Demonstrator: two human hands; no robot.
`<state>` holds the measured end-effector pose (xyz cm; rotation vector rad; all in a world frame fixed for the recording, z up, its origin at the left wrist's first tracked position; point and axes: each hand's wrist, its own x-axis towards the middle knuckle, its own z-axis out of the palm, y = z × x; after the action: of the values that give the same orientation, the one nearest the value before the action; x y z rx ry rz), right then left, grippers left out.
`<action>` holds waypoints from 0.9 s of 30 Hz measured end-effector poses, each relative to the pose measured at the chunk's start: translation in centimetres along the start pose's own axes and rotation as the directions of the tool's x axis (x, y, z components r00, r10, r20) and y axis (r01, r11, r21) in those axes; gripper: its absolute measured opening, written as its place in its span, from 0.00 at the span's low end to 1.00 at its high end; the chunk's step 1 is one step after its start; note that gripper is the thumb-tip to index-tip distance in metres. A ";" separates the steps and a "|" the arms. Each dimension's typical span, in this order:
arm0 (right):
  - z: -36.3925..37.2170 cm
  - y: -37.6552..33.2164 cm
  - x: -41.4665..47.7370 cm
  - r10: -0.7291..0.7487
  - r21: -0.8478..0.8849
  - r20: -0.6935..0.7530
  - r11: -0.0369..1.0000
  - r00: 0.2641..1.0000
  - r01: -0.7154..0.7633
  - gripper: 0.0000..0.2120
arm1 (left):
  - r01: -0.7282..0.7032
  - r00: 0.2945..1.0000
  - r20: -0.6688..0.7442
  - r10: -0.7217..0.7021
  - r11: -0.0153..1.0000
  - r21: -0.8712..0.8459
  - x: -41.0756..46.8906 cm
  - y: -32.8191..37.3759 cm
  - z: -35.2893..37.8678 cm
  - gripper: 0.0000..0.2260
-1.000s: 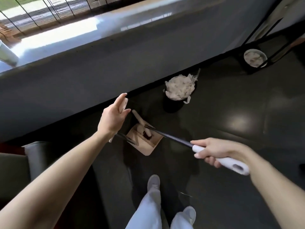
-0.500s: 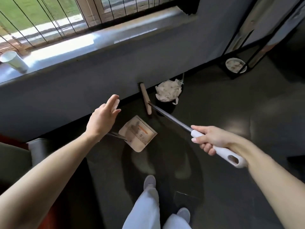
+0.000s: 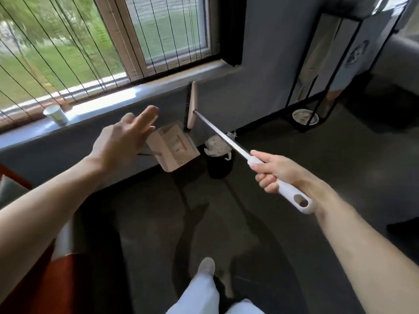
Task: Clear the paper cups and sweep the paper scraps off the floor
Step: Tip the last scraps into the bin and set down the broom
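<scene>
The right hand (image 3: 275, 175) has a tight grip round the white end of the broom (image 3: 223, 135), in the right middle of the frame. The long shiny stick points up and left. The broom head (image 3: 192, 105) is up in the air in front of the grey wall, just under the window sill (image 3: 127, 96), so it is not sweeping now. The left hand (image 3: 120, 143) is in the left middle of the frame with its top fingers out straight. The tan dustpan (image 3: 174, 150) hangs just to the right of it, off the floor (image 3: 294, 234), and its thin dark handle runs in under that hand. The hand most likely carries the pan, but its lower fingers and thumb are hidden, so I cannot tell how its grip is. Just right of the pan stands a black bin (image 3: 220, 168) against the wall, heaped with white paper scraps (image 3: 215, 145). I think the pan is held near the bin because that is where the scraps go. I see no scraps lying on the dark floor, so the sweeping looks nearly done. One white paper cup (image 3: 56, 114) stands on the window sill at the left, well apart from both hands, and has not been cleared yet. It is likely next. A second round bin (image 3: 305, 116) with white bits sits under a black rack (image 3: 317, 91) at the right.
</scene>
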<state>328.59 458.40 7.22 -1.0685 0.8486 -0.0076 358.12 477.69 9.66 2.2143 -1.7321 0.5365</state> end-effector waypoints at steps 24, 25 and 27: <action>-9.9 4.7 -4.8 0.071 0.301 -0.289 0.953 0.955 0.020 0.29 | -0.284 0.639 0.669 0.380 0.924 -0.254 5.8 14.7 12.5 0.31; -10.2 5.0 -4.8 0.083 0.318 -0.292 0.948 0.953 0.015 0.29 | -0.168 0.636 0.712 0.298 0.954 -0.250 6.2 15.2 12.3 0.37; -10.5 5.4 -4.5 0.101 0.354 -0.291 0.935 0.951 0.009 0.29 | -0.062 0.623 0.756 0.201 0.976 -0.208 6.8 15.9 12.2 0.44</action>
<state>316.93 454.93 3.62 -0.7158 1.1053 -0.2834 345.57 462.66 1.71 2.3623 -2.2191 -0.6625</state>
